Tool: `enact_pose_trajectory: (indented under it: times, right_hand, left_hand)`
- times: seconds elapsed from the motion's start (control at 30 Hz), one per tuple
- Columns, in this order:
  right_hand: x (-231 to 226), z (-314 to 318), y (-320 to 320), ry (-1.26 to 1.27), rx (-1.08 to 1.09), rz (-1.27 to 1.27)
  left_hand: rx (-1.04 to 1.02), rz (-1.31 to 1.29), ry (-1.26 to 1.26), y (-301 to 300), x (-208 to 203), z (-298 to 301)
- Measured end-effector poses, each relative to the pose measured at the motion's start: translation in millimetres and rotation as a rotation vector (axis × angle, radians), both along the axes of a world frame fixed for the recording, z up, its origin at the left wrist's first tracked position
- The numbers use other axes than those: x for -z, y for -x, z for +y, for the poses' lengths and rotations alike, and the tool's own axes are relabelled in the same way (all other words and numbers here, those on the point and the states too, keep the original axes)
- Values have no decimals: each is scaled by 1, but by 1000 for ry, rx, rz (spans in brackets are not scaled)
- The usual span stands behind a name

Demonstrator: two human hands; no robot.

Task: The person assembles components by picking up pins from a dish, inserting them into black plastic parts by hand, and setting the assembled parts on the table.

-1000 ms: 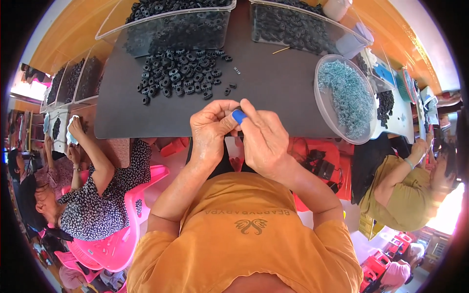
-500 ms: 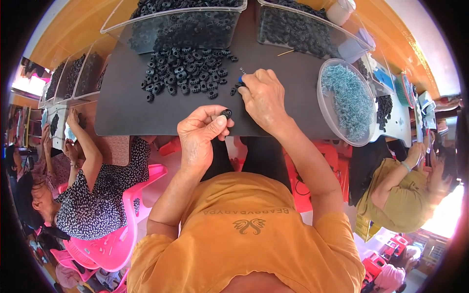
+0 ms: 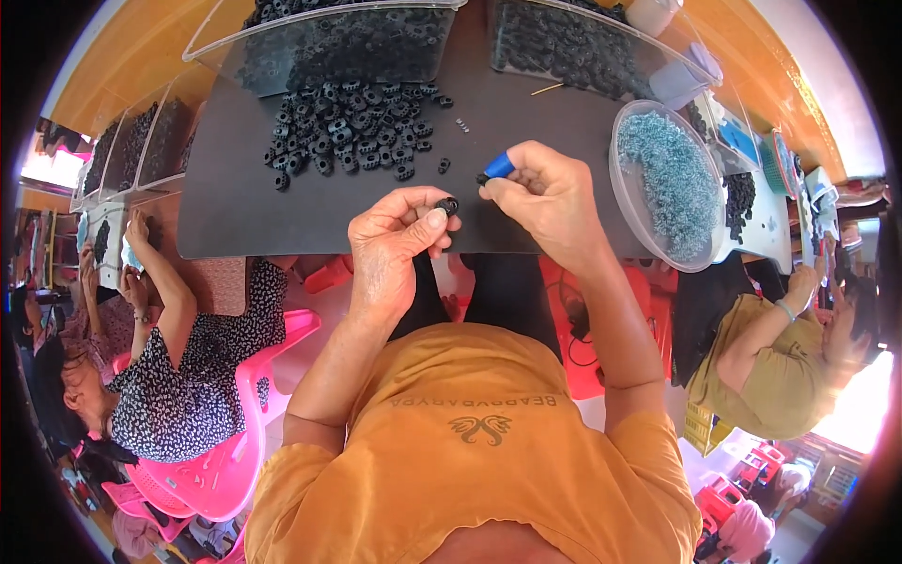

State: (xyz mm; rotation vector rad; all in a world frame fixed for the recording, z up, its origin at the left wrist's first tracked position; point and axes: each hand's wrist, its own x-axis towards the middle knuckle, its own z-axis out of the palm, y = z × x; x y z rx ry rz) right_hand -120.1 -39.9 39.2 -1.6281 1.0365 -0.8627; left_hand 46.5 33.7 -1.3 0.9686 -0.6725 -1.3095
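Observation:
Between the thumb and fingers of my left hand (image 3: 393,240) is a small black plastic piece, like part of a cord lock (image 3: 447,206), with a round opening. My right hand (image 3: 548,195) is just to the right, apart from it, pinching another small black piece (image 3: 483,179). A blue wrap (image 3: 499,166) covers a fingertip of that hand. One loose black piece (image 3: 443,165) and a small metallic coil, seemingly a spring (image 3: 462,125), lie on the dark mat (image 3: 235,211). Farther off is a heap of similar black pieces (image 3: 343,132).
Clear bins of black pieces, one at back left (image 3: 357,52) and one at back right (image 3: 564,52), border the mat. A round tub (image 3: 615,179) of small bluish, spring-like bits stands right. A thin yellowish stick (image 3: 547,90) lies behind. Co-workers sit left (image 3: 178,404) and right (image 3: 761,367).
My right hand has come away from the loose pieces, moving right and nearer, with a black piece in its pinch. The small coil is left lying on the mat. My left hand keeps its piece.

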Motion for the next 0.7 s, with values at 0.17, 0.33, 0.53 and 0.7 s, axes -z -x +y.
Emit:
enact_pose_trajectory:
  times: [0.17,0.33,0.53,0.7]
  right_hand:
    - [-11,11,8,-105,-105,-28]
    - [-9,15,8,-169,-164,-70]
    - [-4,20,5,-176,-116,-115]
    - [1,22,3,-181,-87,-106]
  left_hand:
    - [37,-54,30,7,-4,-2]
    - [58,-87,70,10,-7,0]
    - [46,-60,22,12,-5,2]
    - [34,-38,12,14,-4,3]
